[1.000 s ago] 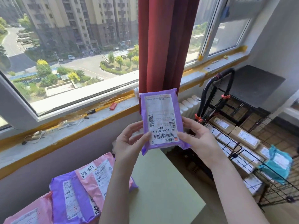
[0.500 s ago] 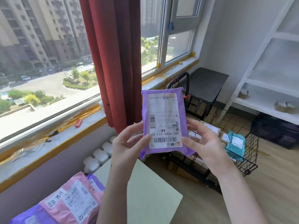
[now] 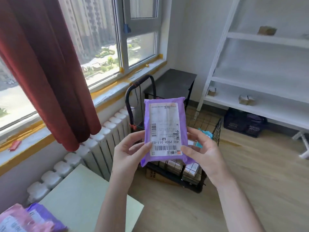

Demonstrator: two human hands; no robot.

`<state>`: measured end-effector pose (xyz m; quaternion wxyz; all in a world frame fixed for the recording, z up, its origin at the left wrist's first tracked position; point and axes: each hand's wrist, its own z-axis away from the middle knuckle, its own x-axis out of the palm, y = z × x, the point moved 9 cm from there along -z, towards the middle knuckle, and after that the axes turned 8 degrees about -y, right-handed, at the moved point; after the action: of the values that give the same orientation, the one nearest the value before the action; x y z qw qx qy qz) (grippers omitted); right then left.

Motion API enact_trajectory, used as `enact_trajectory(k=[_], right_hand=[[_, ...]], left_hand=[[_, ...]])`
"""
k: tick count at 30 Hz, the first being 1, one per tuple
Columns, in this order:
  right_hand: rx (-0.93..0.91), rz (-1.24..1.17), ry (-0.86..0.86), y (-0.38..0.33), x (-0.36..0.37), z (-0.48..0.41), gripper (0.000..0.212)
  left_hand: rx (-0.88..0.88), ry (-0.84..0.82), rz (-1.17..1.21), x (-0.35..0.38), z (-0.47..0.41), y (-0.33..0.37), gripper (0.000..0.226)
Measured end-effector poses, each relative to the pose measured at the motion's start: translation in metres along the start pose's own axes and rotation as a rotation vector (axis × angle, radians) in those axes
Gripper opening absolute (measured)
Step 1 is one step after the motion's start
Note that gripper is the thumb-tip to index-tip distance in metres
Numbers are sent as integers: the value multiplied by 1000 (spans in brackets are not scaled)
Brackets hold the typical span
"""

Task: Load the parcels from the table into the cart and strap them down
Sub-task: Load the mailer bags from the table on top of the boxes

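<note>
I hold a purple parcel (image 3: 164,131) with a white shipping label upright in front of me. My left hand (image 3: 129,151) grips its lower left edge, thumb on the label. My right hand (image 3: 203,151) grips its lower right edge. Behind and below the parcel stands the black wire cart (image 3: 212,131) with its looped black handle (image 3: 138,84); boxes and a teal parcel (image 3: 206,133) lie inside, mostly hidden by the purple parcel. At the bottom left, the pale green table (image 3: 87,198) carries a pink parcel (image 3: 15,220) and another purple parcel (image 3: 45,216).
A white radiator (image 3: 93,148) runs under the window sill beside a red curtain (image 3: 45,64). A dark side table (image 3: 173,82) stands in the corner behind the cart. White shelving (image 3: 260,64) fills the right wall, with a dark crate (image 3: 244,122) beneath. Wooden floor lies around the cart.
My view has swung right, from the table toward the cart and shelving. Both hands keep the same hold on the purple parcel, which now hangs over the cart.
</note>
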<state>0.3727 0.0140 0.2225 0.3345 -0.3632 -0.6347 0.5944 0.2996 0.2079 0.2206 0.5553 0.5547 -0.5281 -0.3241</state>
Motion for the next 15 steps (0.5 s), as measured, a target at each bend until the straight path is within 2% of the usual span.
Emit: enact_trajectory(k=[9,15], right_hand=[[26,57,95,10,-141,18,59],[60,-2,112,32,-190,27,49]], left_hand=[[-61,-45,-41,131,-34,-54,20],[-135,-50,-93,173,-43,-91,20]])
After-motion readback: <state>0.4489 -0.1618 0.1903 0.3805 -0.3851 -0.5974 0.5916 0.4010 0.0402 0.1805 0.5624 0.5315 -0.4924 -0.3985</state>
